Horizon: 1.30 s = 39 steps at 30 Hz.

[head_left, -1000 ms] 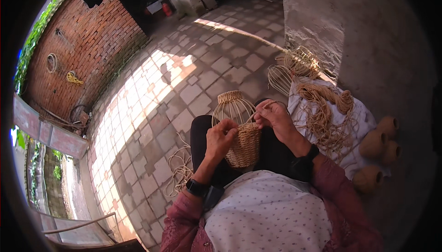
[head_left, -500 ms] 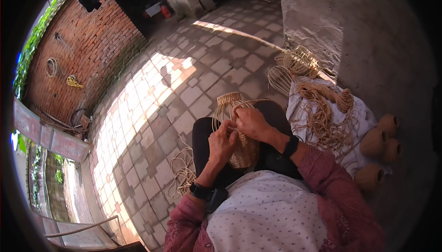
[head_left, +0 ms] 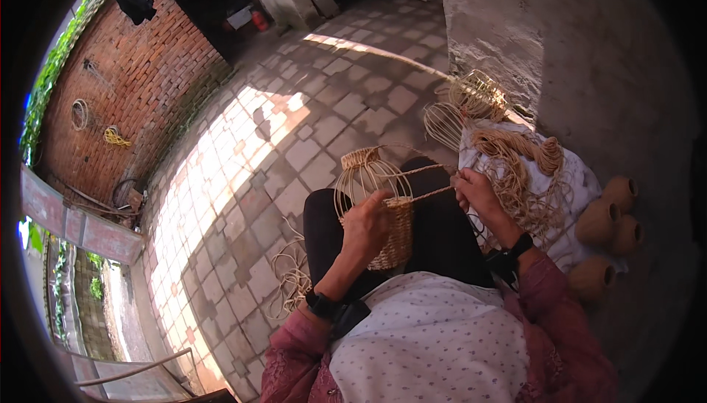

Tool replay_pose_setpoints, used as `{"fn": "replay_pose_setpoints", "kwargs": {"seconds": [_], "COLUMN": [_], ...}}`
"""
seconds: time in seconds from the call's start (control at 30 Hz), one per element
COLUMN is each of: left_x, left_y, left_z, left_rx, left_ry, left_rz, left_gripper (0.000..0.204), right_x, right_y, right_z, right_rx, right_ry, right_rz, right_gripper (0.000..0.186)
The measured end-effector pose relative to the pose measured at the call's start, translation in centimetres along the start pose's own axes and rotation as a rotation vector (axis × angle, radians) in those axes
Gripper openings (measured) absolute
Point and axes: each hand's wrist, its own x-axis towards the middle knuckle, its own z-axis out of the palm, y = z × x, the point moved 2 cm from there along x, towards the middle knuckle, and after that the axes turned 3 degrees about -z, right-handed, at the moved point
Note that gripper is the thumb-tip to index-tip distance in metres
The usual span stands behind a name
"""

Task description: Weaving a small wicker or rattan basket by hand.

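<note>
A half-woven straw vase (head_left: 387, 208) rests on my lap, its lower part tightly woven and its upper part a bare cage of thin ribs ending in a woven neck. My left hand (head_left: 366, 226) grips its woven body from the left. My right hand (head_left: 477, 195) is to the right of it, pinching a straw strand (head_left: 427, 195) that stretches taut from the weave across to my fingers.
A heap of loose straw fibre (head_left: 519, 174) lies on a white cloth (head_left: 582, 189) at my right, with several finished woven vases (head_left: 607, 215) beside it. Two bare rib frames (head_left: 471, 97) stand by the concrete pillar (head_left: 501, 27). Straw scraps (head_left: 291, 278) litter the tiled floor; a brick wall (head_left: 125, 101) is at left.
My right hand was at the vase beside my left hand half a second ago; it has pulled out to the right, drawing the strand taut. The vase has barely moved.
</note>
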Motion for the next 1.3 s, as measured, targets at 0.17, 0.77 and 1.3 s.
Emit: {"fn": "replay_pose_setpoints", "kwargs": {"seconds": [0.17,0.77,1.3], "left_x": [1.3,-0.3,-0.8], "left_y": [-0.5,-3.3,-8.1], "left_z": [-1.8,-2.9,-2.1], "left_rx": [-0.139,-0.098,-0.466], "left_ry": [-0.117,0.118,0.038], "left_rz": [-0.334,-0.442,-0.354], "left_gripper": [0.017,0.030,0.019], "right_x": [-0.7,6.5,1.6], "right_y": [-2.6,-9.9,-2.7], "right_z": [1.6,12.4,4.4], "right_rx": [0.747,0.030,-0.270], "right_ry": [-0.149,-0.537,0.054], "right_rz": [0.016,-0.262,-0.324], "right_gripper": [0.019,0.013,0.010]}}
